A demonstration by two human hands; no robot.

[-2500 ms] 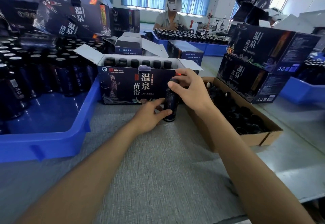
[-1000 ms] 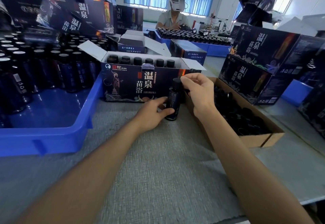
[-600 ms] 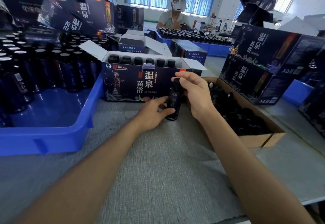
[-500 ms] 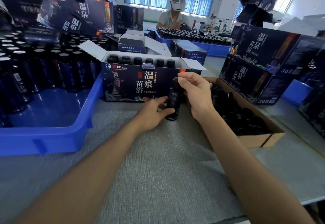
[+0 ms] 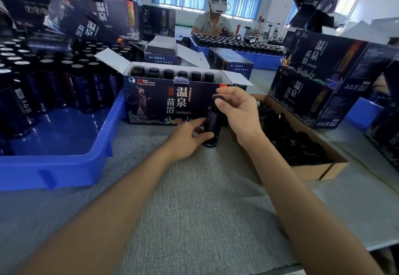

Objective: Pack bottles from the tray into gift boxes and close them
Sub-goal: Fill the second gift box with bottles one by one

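Upright, 6 capped bottles fill the open gift box (image 5: 172, 104); left hand (image 5: 185, 138) grips a bottle (image 5: 211, 127), right hand (image 5: 239, 110) pinches its cap (image 5: 217, 98).

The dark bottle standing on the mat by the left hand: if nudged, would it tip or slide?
The bottle is tall with a narrow base, so it probably tips rather than slides. The textured mat likely grips it. The left hand steadies its base.

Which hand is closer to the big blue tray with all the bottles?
Left. The left hand rests on the table just right of the blue tray, holding the small bottle. The right hand is farther right, at the bottle's cap.
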